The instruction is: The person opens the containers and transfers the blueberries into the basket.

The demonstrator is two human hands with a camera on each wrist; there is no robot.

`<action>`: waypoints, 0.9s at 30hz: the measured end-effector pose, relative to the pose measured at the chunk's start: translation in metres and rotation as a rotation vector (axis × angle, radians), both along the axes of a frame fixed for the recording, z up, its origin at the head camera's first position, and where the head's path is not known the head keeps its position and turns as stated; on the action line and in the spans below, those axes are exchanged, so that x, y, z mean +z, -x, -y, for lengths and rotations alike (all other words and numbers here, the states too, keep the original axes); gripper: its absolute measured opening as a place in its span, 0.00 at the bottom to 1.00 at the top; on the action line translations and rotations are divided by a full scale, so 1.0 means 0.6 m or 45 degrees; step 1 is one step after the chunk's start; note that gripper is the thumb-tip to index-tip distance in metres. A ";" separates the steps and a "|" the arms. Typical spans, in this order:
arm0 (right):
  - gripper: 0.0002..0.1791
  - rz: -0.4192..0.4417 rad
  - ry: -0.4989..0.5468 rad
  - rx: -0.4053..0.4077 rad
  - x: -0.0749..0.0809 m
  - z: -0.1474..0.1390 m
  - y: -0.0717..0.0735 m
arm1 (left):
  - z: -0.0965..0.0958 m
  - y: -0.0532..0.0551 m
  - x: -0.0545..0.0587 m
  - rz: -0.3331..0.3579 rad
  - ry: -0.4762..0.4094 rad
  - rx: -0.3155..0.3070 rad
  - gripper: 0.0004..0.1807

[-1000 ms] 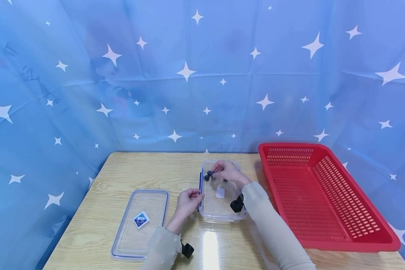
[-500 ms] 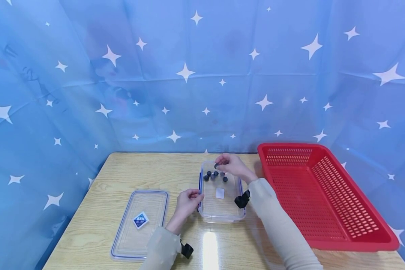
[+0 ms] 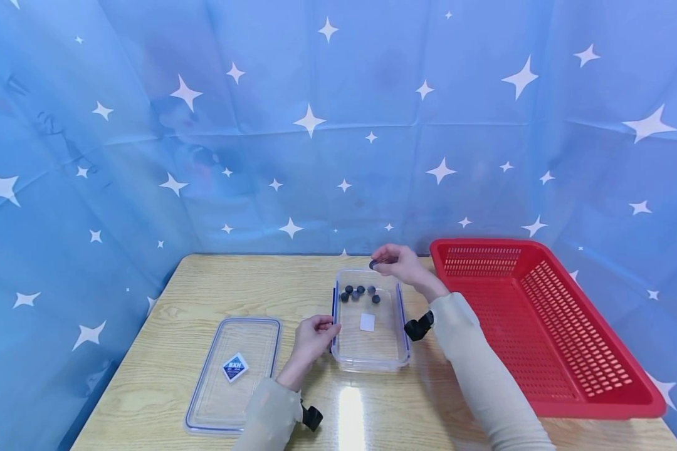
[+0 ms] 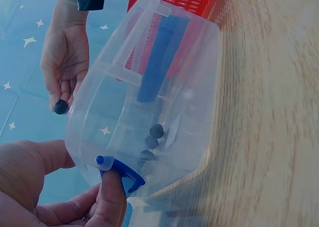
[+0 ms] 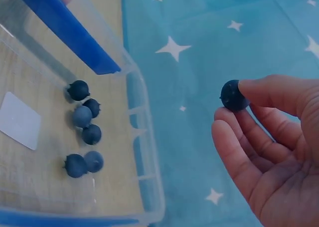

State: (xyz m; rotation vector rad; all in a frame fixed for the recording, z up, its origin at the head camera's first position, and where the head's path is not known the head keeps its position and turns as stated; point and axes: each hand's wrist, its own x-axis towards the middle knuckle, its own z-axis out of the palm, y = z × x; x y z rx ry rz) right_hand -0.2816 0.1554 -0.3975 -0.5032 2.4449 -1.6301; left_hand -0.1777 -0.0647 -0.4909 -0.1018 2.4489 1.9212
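Observation:
A clear plastic food container (image 3: 372, 364) with blue side latches stands lidless on the table. My left hand (image 3: 311, 343) holds its left side; in the left wrist view thumb and fingers pinch a blue latch (image 4: 128, 176). Several blueberries (image 5: 81, 116) lie loose on the container's floor towards its far end, near a white square label (image 3: 367, 322). My right hand (image 3: 404, 264) is raised over the container's far right corner, pinching one blueberry (image 5: 234, 95) between thumb and fingers. That berry is outside the rim in the right wrist view.
The container's clear lid (image 3: 214, 401), with a blue sealing edge and a blue-white sticker (image 3: 236, 368), lies flat on the left of the wooden table (image 3: 146, 382). A large red basket (image 3: 519, 351) stands on the right. A blue star-patterned curtain (image 3: 293, 163) hangs behind.
My right hand has lifted out of the container with a blueberry and moved up and right, past the far rim, uncovering the berries inside. The left hand has stayed at the container's left side.

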 end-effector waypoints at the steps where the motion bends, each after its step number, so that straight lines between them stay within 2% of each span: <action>1: 0.13 0.001 0.003 -0.006 0.003 -0.003 0.000 | 0.000 0.000 0.000 0.001 0.007 0.000 0.15; 9: 0.14 -0.095 -0.003 -0.033 0.019 -0.032 -0.003 | 0.000 0.002 0.000 0.003 0.007 0.002 0.14; 16: 0.13 -0.061 -0.064 -0.131 0.032 -0.062 -0.010 | -0.001 0.001 0.001 0.007 -0.012 0.003 0.14; 27: 0.15 -0.084 -0.101 -0.189 0.047 -0.113 -0.023 | -0.002 0.001 0.001 0.029 0.003 0.016 0.14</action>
